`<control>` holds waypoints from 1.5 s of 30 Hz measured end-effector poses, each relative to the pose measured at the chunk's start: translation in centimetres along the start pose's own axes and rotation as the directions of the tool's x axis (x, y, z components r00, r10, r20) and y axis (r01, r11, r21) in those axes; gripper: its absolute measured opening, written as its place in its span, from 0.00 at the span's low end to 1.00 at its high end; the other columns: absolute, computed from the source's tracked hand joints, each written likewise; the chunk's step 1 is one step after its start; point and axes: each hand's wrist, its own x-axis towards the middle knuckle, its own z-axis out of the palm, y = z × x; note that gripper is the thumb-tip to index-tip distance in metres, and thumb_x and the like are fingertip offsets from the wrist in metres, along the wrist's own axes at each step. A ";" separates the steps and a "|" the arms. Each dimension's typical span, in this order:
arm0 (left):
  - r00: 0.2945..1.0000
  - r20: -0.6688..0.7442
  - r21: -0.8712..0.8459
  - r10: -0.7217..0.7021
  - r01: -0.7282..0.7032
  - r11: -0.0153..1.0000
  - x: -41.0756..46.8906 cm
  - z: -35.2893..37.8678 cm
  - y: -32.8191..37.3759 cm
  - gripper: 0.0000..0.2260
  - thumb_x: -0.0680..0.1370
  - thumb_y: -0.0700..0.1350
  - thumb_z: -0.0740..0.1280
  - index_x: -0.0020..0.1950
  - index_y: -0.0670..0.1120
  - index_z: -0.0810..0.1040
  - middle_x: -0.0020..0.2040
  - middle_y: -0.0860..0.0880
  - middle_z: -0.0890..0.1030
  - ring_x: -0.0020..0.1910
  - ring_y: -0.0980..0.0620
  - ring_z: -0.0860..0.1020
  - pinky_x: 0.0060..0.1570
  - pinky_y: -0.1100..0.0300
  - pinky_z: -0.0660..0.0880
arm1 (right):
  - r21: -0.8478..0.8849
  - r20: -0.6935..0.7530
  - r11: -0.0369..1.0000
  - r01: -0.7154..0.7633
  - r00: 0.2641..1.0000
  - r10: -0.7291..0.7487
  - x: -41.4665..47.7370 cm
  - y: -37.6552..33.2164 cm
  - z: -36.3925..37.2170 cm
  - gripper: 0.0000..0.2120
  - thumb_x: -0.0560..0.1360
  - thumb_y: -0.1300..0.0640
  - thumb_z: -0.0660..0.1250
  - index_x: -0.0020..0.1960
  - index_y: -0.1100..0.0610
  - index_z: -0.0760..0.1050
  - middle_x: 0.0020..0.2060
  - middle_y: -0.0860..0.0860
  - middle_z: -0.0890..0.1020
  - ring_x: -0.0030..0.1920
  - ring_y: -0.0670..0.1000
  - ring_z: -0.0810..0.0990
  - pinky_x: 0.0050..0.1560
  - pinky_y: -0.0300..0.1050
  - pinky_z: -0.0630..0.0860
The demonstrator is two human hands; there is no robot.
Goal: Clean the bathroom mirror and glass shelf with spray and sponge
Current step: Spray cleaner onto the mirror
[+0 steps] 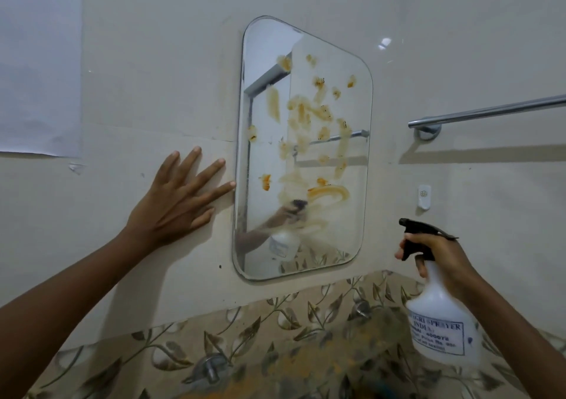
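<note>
A home bathroom is showing here: a rounded-corner mirror (303, 150) is hanging on a glossy cream tiled wall (159, 77), with a chrome towel bar (487, 112) mounted to its right and a small white wall hook (424, 195) sitting below that bar. Lower down, a band of leaf-patterned tiles (275, 331) is running along the wall, and metal tap fittings (209, 368) are protruding from it.

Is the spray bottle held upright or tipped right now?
Roughly upright: the spray bottle hangs body-down from the right hand, black trigger head on top, nozzle pointing left toward the mirror.
</note>
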 end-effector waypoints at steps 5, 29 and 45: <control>0.999 -0.003 0.045 0.036 -0.035 0.998 0.2 0.1 0.0 0.27 0.76 0.58 0.49 0.75 0.55 0.55 0.76 0.43 0.57 0.73 0.33 0.52 0.67 0.32 0.50 | 0.009 0.021 0.997 0.073 0.997 -0.073 2.0 -3.8 0.1 0.09 0.74 0.63 0.62 0.40 0.69 0.75 0.30 0.62 0.81 0.23 0.55 0.74 0.16 0.39 0.64; 1.000 0.013 0.018 0.017 -0.018 1.000 0.4 -0.1 0.3 0.28 0.74 0.60 0.54 0.74 0.56 0.58 0.74 0.43 0.61 0.71 0.31 0.57 0.66 0.31 0.55 | 0.154 0.084 0.946 0.284 0.951 -0.299 5.4 -20.2 6.3 0.07 0.74 0.61 0.61 0.46 0.66 0.73 0.41 0.63 0.78 0.17 0.45 0.73 0.18 0.31 0.63; 1.000 -0.005 0.003 0.027 -0.027 1.000 0.3 -0.1 0.3 0.28 0.75 0.60 0.53 0.74 0.55 0.57 0.74 0.42 0.60 0.71 0.31 0.57 0.65 0.30 0.57 | 0.163 -0.287 0.961 0.222 0.943 -0.169 9.7 -16.3 -0.2 0.03 0.70 0.62 0.65 0.38 0.61 0.75 0.23 0.54 0.78 0.21 0.49 0.78 0.17 0.32 0.64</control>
